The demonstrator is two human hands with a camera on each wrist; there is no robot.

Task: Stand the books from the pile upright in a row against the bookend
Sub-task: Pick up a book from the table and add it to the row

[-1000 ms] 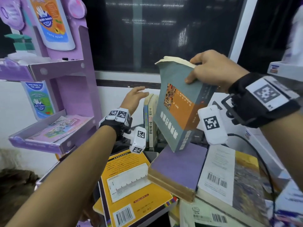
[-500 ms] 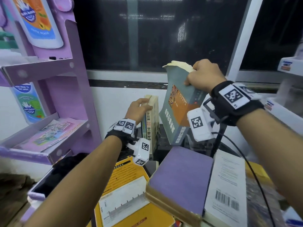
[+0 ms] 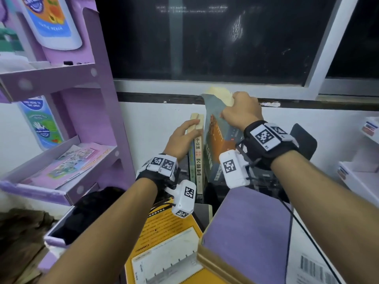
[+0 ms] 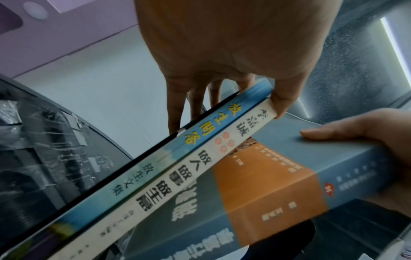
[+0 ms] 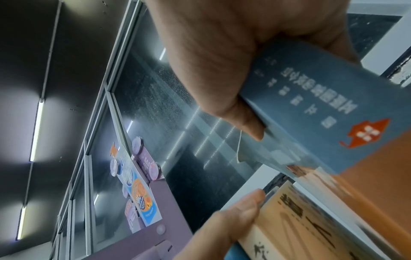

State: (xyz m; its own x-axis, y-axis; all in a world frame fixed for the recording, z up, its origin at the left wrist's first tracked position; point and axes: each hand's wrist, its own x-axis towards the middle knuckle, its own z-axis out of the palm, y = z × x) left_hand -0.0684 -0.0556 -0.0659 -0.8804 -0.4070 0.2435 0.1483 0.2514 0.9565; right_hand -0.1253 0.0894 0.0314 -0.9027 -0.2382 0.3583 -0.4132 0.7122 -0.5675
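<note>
Two thin books, one with a blue spine (image 3: 191, 160) and one with a cream spine (image 3: 198, 158), stand upright by the white wall. My left hand (image 3: 187, 131) grips their tops, its thumb (image 4: 281, 103) on the cream spine (image 4: 177, 176) and its fingers down the far side of the blue spine (image 4: 198, 133). A black bookend plate (image 4: 124, 167) lies flat against the blue book. My right hand (image 3: 233, 111) grips the top of a grey-blue book with an orange panel (image 3: 215, 140), which leans against the cream book. In the right wrist view my right thumb (image 5: 251, 130) presses that cover (image 5: 311, 98).
The pile lies in front: a purple book (image 3: 246, 228), a yellow book (image 3: 170, 242) and a book with a barcode (image 3: 313, 267). A purple display rack (image 3: 96, 124) stands close on the left. A dark window (image 3: 205, 37) is above and white boxes (image 3: 361, 177) at the right.
My right hand has carried the grey-blue book down and left until it leans on the upright books. My left hand has come down onto those books' tops and taken hold.
</note>
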